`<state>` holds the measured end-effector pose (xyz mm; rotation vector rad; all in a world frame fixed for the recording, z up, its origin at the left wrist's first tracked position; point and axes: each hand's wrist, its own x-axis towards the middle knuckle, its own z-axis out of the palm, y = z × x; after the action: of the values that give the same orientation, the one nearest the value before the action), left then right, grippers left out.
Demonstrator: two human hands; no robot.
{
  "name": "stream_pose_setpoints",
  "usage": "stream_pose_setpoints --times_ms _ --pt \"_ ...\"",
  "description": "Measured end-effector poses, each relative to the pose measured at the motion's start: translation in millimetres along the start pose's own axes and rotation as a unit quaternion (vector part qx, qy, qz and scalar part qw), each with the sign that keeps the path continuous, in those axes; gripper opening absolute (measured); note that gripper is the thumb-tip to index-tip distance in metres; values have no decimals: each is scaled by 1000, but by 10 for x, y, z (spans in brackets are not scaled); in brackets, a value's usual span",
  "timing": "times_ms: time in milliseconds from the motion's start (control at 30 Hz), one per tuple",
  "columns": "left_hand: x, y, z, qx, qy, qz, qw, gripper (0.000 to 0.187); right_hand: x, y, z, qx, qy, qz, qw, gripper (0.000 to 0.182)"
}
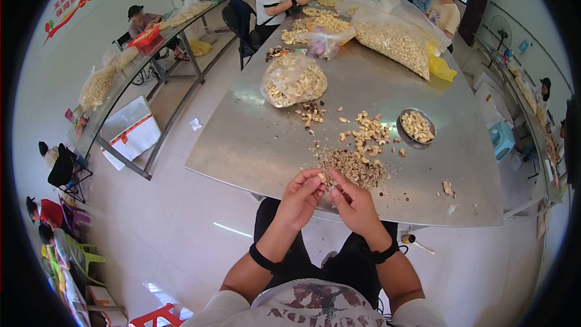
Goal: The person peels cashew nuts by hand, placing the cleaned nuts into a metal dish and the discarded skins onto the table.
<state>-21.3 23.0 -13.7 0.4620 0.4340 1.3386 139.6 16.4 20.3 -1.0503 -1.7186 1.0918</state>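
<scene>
At the near edge of the metal table, my left hand (304, 196) pinches a pale cashew nut (322, 177) between thumb and fingertips. My right hand (358, 207) is close beside it, index finger and thumb reaching towards the nut and the other fingers curled. Whatever the right fingers hold, if anything, is hidden. Just beyond both hands spreads a heap of brown skin scraps (354, 166). Behind that lies a loose pile of cashews (370, 133). To its right, a round metal bowl (430, 137) holds more cashews.
A clear bag of cashews (295, 79) stands at the table's left, with dark scraps (311, 115) before it. Farther back lie a large sack of cashews (393, 39) and a yellow bag (440, 65). Several people work around this table and the side tables. A white foam box (130, 136) is on the floor.
</scene>
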Motion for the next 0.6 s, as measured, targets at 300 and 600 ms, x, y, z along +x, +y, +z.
stream_pose_setpoints --times_ms 300,600 --pt "-1 -25 43 7 -1 16 1000 19 7 -6 15 5 -16 -21 1000 47" --pt "-25 -53 81 29 25 42 998 19 5 -91 3 -35 -6 -43 998 45"
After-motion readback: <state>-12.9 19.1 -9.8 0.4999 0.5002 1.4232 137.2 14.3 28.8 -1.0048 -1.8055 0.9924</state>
